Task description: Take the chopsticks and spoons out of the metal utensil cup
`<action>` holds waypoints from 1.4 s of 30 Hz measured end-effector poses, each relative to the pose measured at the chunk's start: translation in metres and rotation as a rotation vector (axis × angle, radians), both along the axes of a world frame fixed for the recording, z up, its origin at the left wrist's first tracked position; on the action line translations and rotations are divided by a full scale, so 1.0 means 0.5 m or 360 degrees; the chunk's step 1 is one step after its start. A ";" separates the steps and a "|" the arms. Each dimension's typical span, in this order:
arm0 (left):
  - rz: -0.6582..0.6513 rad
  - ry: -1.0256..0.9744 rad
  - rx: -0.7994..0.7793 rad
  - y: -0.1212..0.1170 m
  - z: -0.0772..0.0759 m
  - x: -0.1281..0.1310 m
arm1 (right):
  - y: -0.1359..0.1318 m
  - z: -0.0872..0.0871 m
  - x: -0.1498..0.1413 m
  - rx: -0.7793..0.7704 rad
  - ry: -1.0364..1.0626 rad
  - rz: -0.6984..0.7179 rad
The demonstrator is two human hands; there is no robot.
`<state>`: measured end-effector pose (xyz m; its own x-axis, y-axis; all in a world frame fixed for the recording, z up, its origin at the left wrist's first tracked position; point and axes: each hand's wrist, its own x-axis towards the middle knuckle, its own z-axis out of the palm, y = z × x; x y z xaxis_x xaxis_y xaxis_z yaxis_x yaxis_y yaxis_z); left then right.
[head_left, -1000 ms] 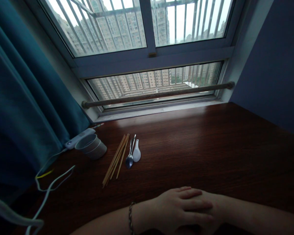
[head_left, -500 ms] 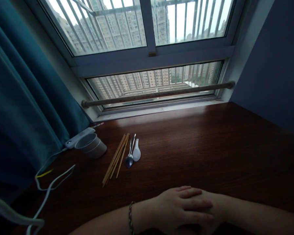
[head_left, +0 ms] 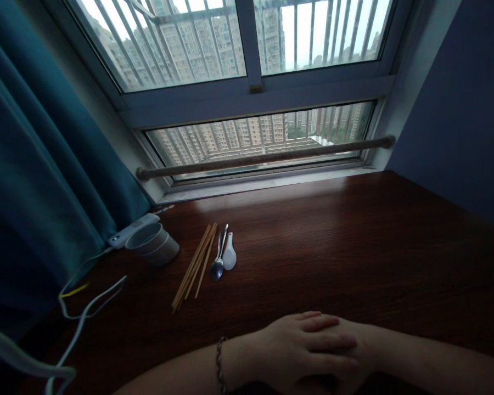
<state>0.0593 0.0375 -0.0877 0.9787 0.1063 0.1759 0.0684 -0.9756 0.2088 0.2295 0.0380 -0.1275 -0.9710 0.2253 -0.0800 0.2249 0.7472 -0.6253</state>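
Observation:
My left hand (head_left: 300,345), with a bracelet at the wrist, lies flat on top of my right hand (head_left: 364,343) at the near edge of the dark wooden table (head_left: 354,241). The left fingers are stretched out and hold nothing. Most of the right hand, fingers included, is hidden under the left one. Farther off to the left lie several wooden chopsticks (head_left: 195,267), a metal spoon (head_left: 218,264) and a small white ceramic spoon (head_left: 229,255), side by side. Neither hand touches them.
A grey cup (head_left: 152,245) lies on its side at the table's left, beside a white device (head_left: 132,231). White cables (head_left: 82,310) trail off the left edge. A teal curtain (head_left: 33,164) hangs at the left. A window with a rail (head_left: 263,157) runs along the back.

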 end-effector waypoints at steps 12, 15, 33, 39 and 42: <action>0.0008 0.0002 -0.0001 -0.002 -0.002 0.000 | 0.007 0.062 0.002 -0.0077 -0.0268 0.0121; 0.0004 -0.0016 -0.0020 -0.002 -0.002 0.000 | 0.003 0.030 0.005 0.0000 -0.0152 0.0074; -0.0003 0.0005 -0.0043 -0.001 -0.003 -0.001 | 0.004 0.010 0.016 0.0013 -0.0061 0.0085; -0.0009 0.0027 -0.0026 -0.001 -0.004 -0.001 | 0.001 -0.023 0.004 0.0046 -0.0019 0.0034; -0.0009 0.0011 -0.0034 -0.003 -0.003 -0.002 | 0.001 -0.024 0.001 0.0035 -0.0024 0.0038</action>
